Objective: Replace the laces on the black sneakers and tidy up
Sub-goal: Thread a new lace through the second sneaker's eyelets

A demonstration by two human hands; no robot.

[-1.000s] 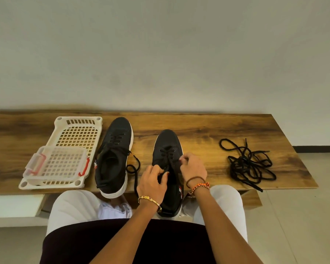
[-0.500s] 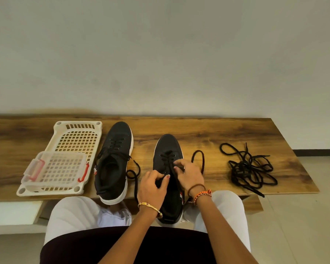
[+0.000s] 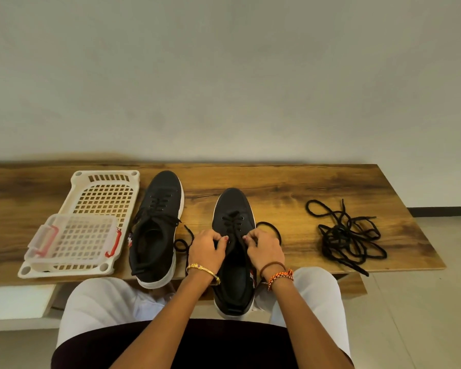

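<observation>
Left hand [image 3: 206, 249] and right hand [image 3: 264, 247] both pinch lace [image 3: 270, 227] — right sneaker [image 3: 233, 217].

Two black sneakers [image 3: 156, 225] [image 3: 233, 251], one tangle of loose black laces [image 3: 349, 235], one white basket [image 3: 101, 201], one clear box [image 3: 75, 239], one bench [image 3: 290, 187], two hands [image 3: 206, 249] [image 3: 264, 247]

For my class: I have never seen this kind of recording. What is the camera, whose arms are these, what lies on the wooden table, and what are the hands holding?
There is no machine here. One camera, worn on a person's head, looks forward and down, so the arms are the wearer's own. On the table lie a cream basket with a small clear box in it, two black sneakers, and a loose pile of black laces. The left sneaker lies untouched. The left hand and right hand each pinch the lace of the right sneaker near its eyelets; one loop trails out to the right.
</observation>
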